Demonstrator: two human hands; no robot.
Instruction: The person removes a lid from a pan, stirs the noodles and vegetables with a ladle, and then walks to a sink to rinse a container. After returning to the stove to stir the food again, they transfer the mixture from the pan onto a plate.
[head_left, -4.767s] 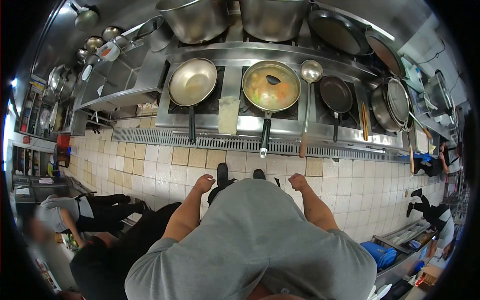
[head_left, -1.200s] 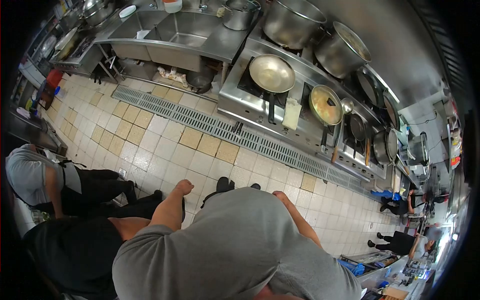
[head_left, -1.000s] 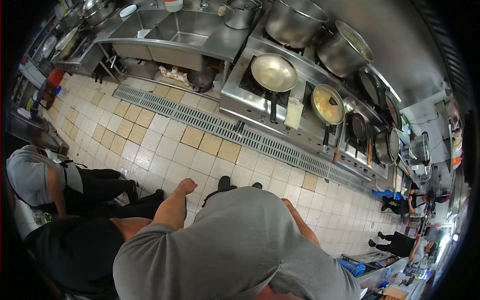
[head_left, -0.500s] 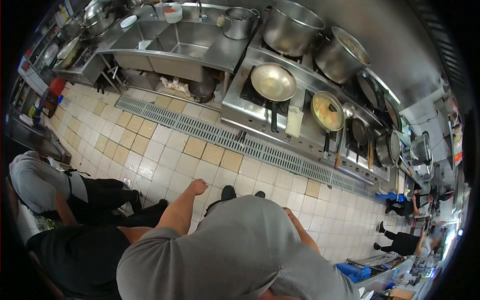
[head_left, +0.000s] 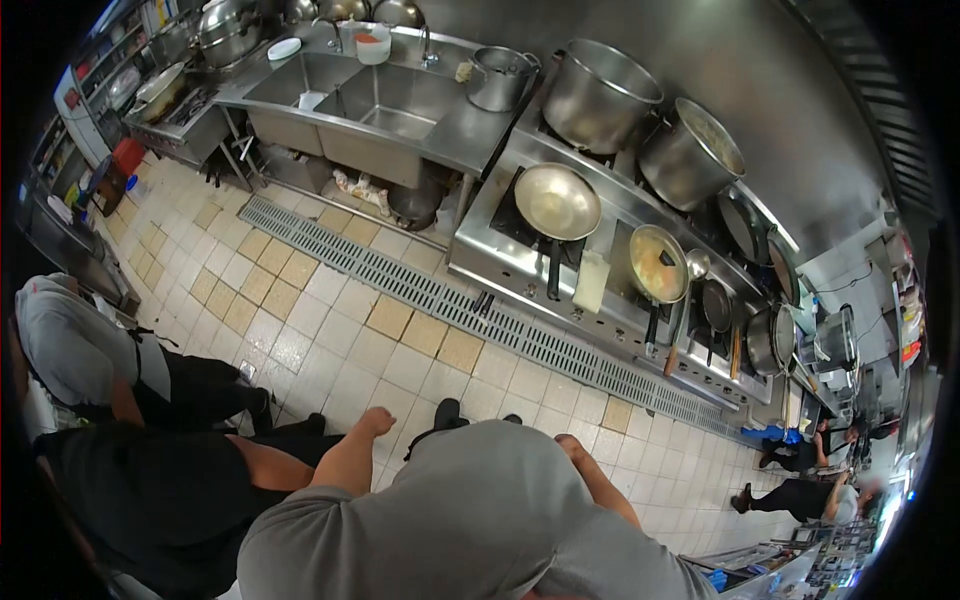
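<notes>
My left hand [head_left: 378, 420] hangs in the air over the tiled floor, its fingers curled in with nothing visible in them. Close to my body's right side is my right hand [head_left: 571, 449], partly hidden behind my grey shirt [head_left: 480, 500]; its fingers do not show clearly. Neither hand touches the stove [head_left: 500, 255] in front of me. On that stove are a bare frying pan [head_left: 556, 200], a second frying pan [head_left: 657, 262] with yellowish food and a dark utensil in it, and a folded pale cloth [head_left: 592, 281] at the front edge.
Two large stockpots [head_left: 603, 98] stand at the stove's back. A double sink [head_left: 400, 105] lies to the left. A floor drain grate [head_left: 400, 275] runs along the stove. Co-workers [head_left: 85, 340] stand close at my left; others [head_left: 800, 490] are far right.
The view has shifted, so stove and sink sit lower in the picture. My left hand appears slightly lower and further left. Co-workers at far right have changed position.
</notes>
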